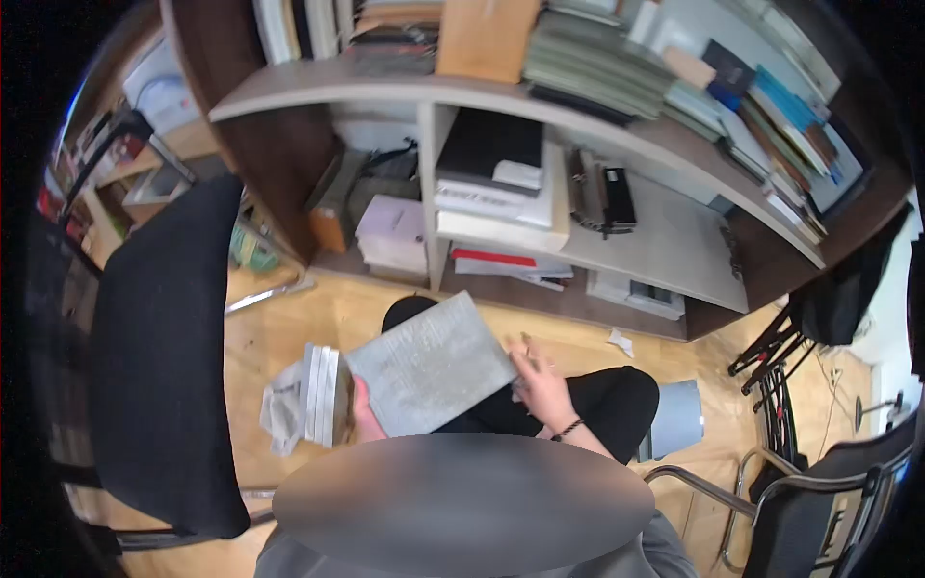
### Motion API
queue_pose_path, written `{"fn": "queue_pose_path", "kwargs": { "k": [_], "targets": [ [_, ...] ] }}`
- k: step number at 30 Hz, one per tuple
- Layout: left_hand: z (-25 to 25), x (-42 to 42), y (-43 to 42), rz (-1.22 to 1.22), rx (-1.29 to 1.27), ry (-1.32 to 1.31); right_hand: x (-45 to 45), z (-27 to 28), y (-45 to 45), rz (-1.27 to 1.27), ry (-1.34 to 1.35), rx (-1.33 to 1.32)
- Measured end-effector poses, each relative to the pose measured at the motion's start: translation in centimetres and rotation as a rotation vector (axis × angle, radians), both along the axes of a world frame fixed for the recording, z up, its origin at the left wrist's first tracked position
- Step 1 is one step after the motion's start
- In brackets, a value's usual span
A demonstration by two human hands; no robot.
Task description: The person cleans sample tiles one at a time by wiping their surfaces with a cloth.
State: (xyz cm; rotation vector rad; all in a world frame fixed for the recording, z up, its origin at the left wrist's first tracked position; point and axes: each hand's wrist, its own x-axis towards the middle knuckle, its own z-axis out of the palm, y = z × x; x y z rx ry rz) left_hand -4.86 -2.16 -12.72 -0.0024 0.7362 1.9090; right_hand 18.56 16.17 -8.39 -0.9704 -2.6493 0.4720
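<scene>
A grey book (431,364) is held slanted over the person's black-clad legs (617,400), the left hand (367,412) gripping its near left edge. At its right edge the right hand's (541,383) fingers bend slightly; I can't tell whether they grip. Leftward are stacked books (321,395); a bookcase (655,231) stands on the far side.

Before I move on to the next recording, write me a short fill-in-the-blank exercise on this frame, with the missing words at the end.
1. The left hand holds the gray book by its ____ side, as seen in the picture.
2. A dark bracelet circles the person's ____ wrist.
3. The chair backrest filling the picture's left side is coloured ____.
4. In the low shelf compartment, the bright strip lying among papers is coloured ____.

Missing words: left; right; black; red.
</scene>
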Motion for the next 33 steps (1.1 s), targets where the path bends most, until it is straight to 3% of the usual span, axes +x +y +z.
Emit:
{"fn": "queue_pose_path", "kwargs": {
  "k": [5, 17, 20, 21, 23, 24, 27, 29, 30, 32, 33],
  "targets": [
    [5.7, 1.2, 2.6, -0.141, -0.015, 0.072, 0.9, -0.2, -0.1, 0.081, 0.167, 0.195],
    [22.5, 16.2, 20.4, -0.878, -0.179, -0.129, 16.7, 5.0, 0.3, -0.329, 0.297, 0.286],
    [25.8, 20.4, 26.0, -0.958, -0.364, -0.038, 18.7, 5.2, 1.2, -0.479, 0.599, -0.135],
    [25.6, 20.9, 26.9, -0.961, -0.355, -0.032, 19.3, 5.2, 1.5, -0.479, 0.603, -0.124],
    [25.3, 21.4, 28.8, -1.038, 0.472, 1.121, 20.1, 5.1, 2.2, -0.553, 0.791, -0.424],
    [26.3, 22.3, 29.3, -1.034, 0.478, 1.128, 20.3, 5.1, 2.6, -0.584, 0.879, -0.58],
    [30.5, 26.2, 30.5, -1.014, -0.342, 0.076, 20.8, 5.5, 4.0, -0.599, 1.058, -0.72],
    [28.0, 25.1, 30.0, -0.97, -0.232, 0.141, 21.8, 5.2, 5.2, -0.607, 1.138, -0.8],
    [26.0, 24.3, 29.2, -0.931, -0.131, 0.211, 23.1, 4.2, 6.3, -0.612, 1.265, -0.964],
    [21.9, 21.7, 27.8, -0.793, 0.016, 0.547, 25.1, 2.9, 8.3, -0.604, 1.522, -1.292],
    [19.1, 20.6, 27.7, -0.681, 0.041, 0.749, 25.6, 2.6, 8.9, -0.607, 1.525, -1.298]
  ]
}}
